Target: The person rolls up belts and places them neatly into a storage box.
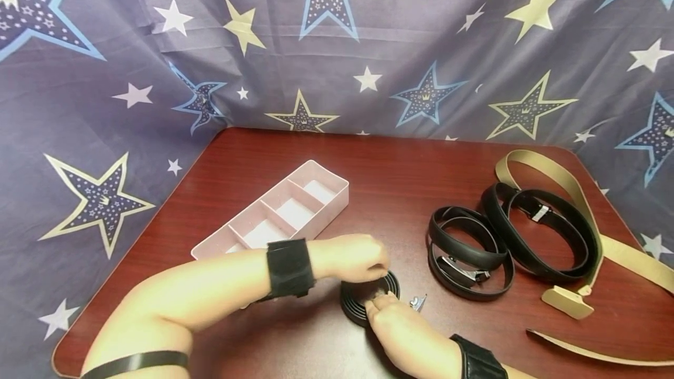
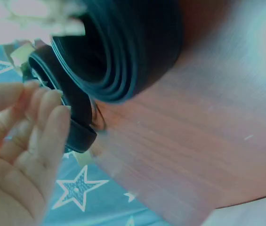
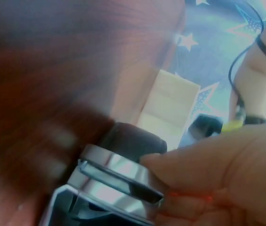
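Observation:
A black belt [image 1: 354, 304] lies on the table wound into a tight, layered coil. Its silver buckle [image 1: 418, 303] sticks out on the right and looms large [image 3: 116, 176] in the right wrist view. My right hand [image 1: 402, 329] grips the near side of the coil, the thumb [image 3: 158, 165] against it beside the buckle. Over the far edge of the coil is my left hand [image 1: 353, 257]. In the left wrist view its fingers [image 2: 48, 122] are loosely bent beside the coiled layers [image 2: 118, 56], with nothing visible between them.
A pale pink divided tray [image 1: 329, 215] stands at the left behind my forearm. To the right lie two looped black belts [image 1: 468, 256] [image 1: 558, 274] and a tan belt [image 1: 537, 161] with a gold-coloured buckle [image 1: 567, 302]. A star-patterned cloth [image 1: 400, 45] hangs behind the red-brown table [image 1: 400, 174].

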`<control>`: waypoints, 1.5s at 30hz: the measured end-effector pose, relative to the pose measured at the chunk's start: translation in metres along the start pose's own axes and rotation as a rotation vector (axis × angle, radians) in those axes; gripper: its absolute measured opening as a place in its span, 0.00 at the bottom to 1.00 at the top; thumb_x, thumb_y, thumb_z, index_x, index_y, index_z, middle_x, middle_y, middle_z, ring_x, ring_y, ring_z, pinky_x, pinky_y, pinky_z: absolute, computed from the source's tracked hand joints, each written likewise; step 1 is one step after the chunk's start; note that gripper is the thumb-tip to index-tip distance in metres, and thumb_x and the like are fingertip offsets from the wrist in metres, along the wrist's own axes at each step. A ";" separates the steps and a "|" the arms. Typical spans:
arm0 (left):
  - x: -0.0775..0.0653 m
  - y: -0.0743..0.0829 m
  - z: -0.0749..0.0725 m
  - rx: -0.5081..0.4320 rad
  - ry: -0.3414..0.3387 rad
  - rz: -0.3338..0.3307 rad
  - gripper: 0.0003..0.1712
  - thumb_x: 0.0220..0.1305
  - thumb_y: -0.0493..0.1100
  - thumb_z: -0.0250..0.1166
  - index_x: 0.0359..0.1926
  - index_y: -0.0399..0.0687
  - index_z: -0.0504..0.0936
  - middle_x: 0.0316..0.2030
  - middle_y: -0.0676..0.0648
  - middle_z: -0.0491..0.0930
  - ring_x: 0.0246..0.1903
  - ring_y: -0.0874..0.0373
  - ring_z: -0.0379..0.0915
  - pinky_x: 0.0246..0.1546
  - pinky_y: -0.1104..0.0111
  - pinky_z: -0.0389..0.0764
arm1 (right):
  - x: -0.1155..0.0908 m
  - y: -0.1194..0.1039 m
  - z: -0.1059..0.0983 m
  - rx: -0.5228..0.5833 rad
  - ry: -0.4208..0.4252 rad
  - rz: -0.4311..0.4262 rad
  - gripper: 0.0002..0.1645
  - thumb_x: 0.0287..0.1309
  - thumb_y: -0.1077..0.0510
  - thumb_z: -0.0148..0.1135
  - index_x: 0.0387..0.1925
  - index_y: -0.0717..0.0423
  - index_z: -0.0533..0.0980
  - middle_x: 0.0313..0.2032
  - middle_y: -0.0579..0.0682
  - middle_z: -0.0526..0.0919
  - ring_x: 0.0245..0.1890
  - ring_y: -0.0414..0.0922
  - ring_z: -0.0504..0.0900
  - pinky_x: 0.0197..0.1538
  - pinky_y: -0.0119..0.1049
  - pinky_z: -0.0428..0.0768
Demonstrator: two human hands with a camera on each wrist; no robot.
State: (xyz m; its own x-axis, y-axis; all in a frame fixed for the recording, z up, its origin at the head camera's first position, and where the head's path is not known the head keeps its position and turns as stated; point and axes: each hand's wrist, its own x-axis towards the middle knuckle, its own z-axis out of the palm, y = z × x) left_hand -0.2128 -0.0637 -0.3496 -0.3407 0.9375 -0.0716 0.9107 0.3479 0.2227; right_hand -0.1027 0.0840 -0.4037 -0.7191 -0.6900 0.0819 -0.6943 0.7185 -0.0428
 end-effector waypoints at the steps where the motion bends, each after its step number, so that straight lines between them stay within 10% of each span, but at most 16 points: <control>1: 0.008 -0.001 -0.001 0.020 -0.008 0.035 0.05 0.68 0.37 0.65 0.35 0.44 0.87 0.33 0.50 0.86 0.36 0.58 0.83 0.44 0.70 0.81 | 0.000 0.000 0.000 0.002 0.004 -0.001 0.12 0.57 0.67 0.62 0.44 0.63 0.81 0.42 0.53 0.83 0.45 0.48 0.84 0.50 0.38 0.82; 7: 0.052 0.003 0.000 0.040 -0.230 0.218 0.20 0.71 0.36 0.63 0.63 0.45 0.82 0.61 0.48 0.83 0.63 0.58 0.78 0.66 0.76 0.71 | -0.001 0.001 -0.001 0.003 0.036 -0.018 0.09 0.55 0.66 0.64 0.40 0.59 0.80 0.35 0.49 0.81 0.38 0.44 0.81 0.42 0.33 0.80; 15: 0.079 0.014 0.001 0.046 -0.447 0.305 0.18 0.74 0.36 0.58 0.59 0.52 0.86 0.65 0.52 0.80 0.66 0.64 0.75 0.64 0.84 0.68 | 0.001 0.004 -0.001 0.044 0.056 -0.014 0.10 0.60 0.65 0.61 0.43 0.54 0.80 0.38 0.45 0.83 0.40 0.41 0.83 0.42 0.33 0.80; 24: 0.081 0.013 0.007 0.152 -0.400 0.407 0.15 0.69 0.38 0.62 0.51 0.50 0.90 0.53 0.54 0.88 0.55 0.62 0.83 0.56 0.81 0.75 | 0.001 0.003 -0.004 0.052 0.037 -0.025 0.07 0.60 0.64 0.61 0.41 0.56 0.79 0.36 0.46 0.82 0.38 0.42 0.82 0.40 0.33 0.79; 34: 0.070 0.012 0.010 0.337 -0.324 0.333 0.12 0.68 0.43 0.62 0.44 0.59 0.91 0.44 0.59 0.89 0.46 0.63 0.85 0.46 0.75 0.80 | 0.001 0.001 -0.002 -0.013 0.090 -0.029 0.07 0.54 0.65 0.65 0.37 0.57 0.79 0.33 0.45 0.82 0.36 0.42 0.82 0.36 0.34 0.80; 39: 0.066 0.007 0.009 0.283 -0.314 0.333 0.11 0.68 0.41 0.63 0.44 0.53 0.90 0.45 0.55 0.89 0.50 0.62 0.84 0.51 0.75 0.79 | 0.000 -0.001 -0.001 -0.055 0.015 -0.023 0.12 0.56 0.64 0.64 0.43 0.61 0.81 0.37 0.49 0.83 0.40 0.45 0.82 0.43 0.35 0.82; 45: 0.064 0.002 0.012 0.248 -0.302 0.298 0.07 0.67 0.40 0.63 0.38 0.50 0.89 0.38 0.52 0.89 0.44 0.58 0.85 0.46 0.70 0.80 | 0.004 0.001 0.001 -0.062 0.097 -0.047 0.04 0.52 0.64 0.65 0.27 0.52 0.78 0.26 0.44 0.79 0.31 0.40 0.80 0.33 0.30 0.77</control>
State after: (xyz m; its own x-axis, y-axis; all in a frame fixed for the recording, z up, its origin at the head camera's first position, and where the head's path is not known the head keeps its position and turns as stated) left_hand -0.2298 -0.0024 -0.3653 -0.0071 0.9452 -0.3265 0.9989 0.0215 0.0405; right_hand -0.1062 0.0819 -0.4041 -0.6772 -0.7137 0.1788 -0.7221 0.6913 0.0244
